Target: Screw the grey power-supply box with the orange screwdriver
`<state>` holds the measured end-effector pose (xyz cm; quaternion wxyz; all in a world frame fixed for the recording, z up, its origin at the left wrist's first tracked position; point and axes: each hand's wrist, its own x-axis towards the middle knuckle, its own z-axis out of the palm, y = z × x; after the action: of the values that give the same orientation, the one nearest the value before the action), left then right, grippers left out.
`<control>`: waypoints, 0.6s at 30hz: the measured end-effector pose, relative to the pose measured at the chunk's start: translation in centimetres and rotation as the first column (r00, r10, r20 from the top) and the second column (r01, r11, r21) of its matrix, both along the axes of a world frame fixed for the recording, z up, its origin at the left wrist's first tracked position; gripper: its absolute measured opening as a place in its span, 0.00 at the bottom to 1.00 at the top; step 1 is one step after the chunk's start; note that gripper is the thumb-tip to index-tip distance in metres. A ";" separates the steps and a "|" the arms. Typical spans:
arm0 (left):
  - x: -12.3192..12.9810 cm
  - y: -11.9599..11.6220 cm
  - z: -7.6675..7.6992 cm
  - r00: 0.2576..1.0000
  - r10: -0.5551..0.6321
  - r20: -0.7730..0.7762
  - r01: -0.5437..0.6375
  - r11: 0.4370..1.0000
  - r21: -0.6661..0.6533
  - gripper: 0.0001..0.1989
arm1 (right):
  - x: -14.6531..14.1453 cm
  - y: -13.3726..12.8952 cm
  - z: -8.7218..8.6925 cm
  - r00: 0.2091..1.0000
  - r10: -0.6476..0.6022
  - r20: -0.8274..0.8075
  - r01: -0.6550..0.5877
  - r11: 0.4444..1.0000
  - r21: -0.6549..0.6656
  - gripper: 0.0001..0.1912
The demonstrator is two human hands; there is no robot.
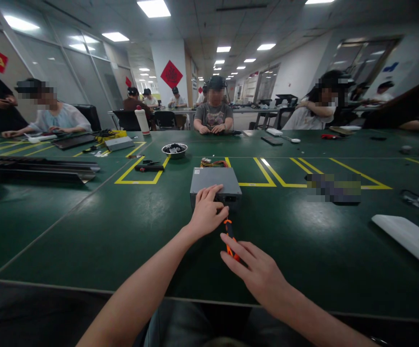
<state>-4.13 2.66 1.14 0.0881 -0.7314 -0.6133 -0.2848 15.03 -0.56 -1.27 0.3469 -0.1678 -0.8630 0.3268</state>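
A grey metal box [213, 179] with a power socket on its near face sits on the green table, and colored wires [215, 164] come out behind it. My left hand [208, 209] lies on the box's near top edge, fingers over the top, with the thumb and a finger close to the screwdriver's tip. The orange and black screwdriver [229, 233] points toward the box's near face. My right hand [251, 262] holds its handle between the thumb and fingers.
Behind the box stand a metal bowl [174, 150] of small parts and a white bottle [142, 120]. Black tools [149, 167] lie at left, long metal rails [36, 168] farther left, a white panel [408, 238] at right. Several people sit around.
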 end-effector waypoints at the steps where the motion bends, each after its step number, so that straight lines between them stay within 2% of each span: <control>1: 0.0 0.0 0.0 1.000 0.006 -0.013 -0.006 1.000 0.005 0.14 | 0.3 0.6 0.3 1.000 0.028 0.013 -0.028 1.000 0.009 0.19; 5: 0.1 -0.1 -0.1 0.998 0.048 -0.046 -0.046 0.998 0.038 0.13 | 1.2 3.5 0.9 0.995 0.093 0.026 -0.092 0.994 -0.063 0.17; 8: 0.1 -0.1 -0.2 0.998 0.045 -0.034 -0.043 0.997 0.063 0.09 | 1.4 5.3 0.3 0.993 0.115 0.007 -0.114 0.990 -0.084 0.13; 10: 0.0 0.0 -0.3 0.999 0.034 -0.011 -0.033 0.997 0.075 0.07 | 1.3 6.0 -0.2 0.993 0.106 -0.050 -0.106 0.994 -0.014 0.12; 11: 0.0 0.1 -0.4 1.000 0.029 0.004 -0.029 0.996 0.081 0.07 | 1.3 6.2 -0.4 0.992 0.115 -0.059 -0.108 0.988 0.112 0.11; 12: 0.0 0.2 -0.4 0.999 0.025 0.019 -0.027 0.996 0.088 0.06 | 1.3 6.2 -0.4 0.991 0.130 -0.039 -0.114 0.954 0.279 0.11; 13: 0.0 0.3 -0.5 0.999 0.022 0.034 -0.025 0.995 0.096 0.07 | 1.3 6.1 -0.3 0.990 0.143 -0.017 -0.117 0.867 0.485 0.11; 14: -0.1 0.4 -0.6 0.999 0.018 0.045 -0.022 0.995 0.102 0.08 | 1.4 6.0 -0.1 0.990 0.134 0.050 -0.133 0.738 0.661 0.12; 15: -0.1 0.6 -0.7 0.998 0.015 0.056 -0.021 0.994 0.109 0.09 | 1.5 5.8 0.2 0.990 0.102 0.097 -0.140 0.632 0.762 0.13; 16: 0.0 0.7 -0.8 0.998 0.013 0.062 -0.020 0.993 0.113 0.10 | 1.6 5.7 0.5 0.986 0.093 0.137 -0.166 0.559 0.812 0.14; 18: 0.0 0.8 -0.9 0.998 0.022 0.067 -0.030 0.992 0.121 0.14 | 1.8 5.5 1.1 0.984 0.064 0.168 -0.177 0.501 0.847 0.17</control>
<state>-4.16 3.48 0.23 0.1163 -0.7069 -0.6068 -0.3444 16.80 4.97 -0.20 0.3108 0.0681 -0.9391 -0.1298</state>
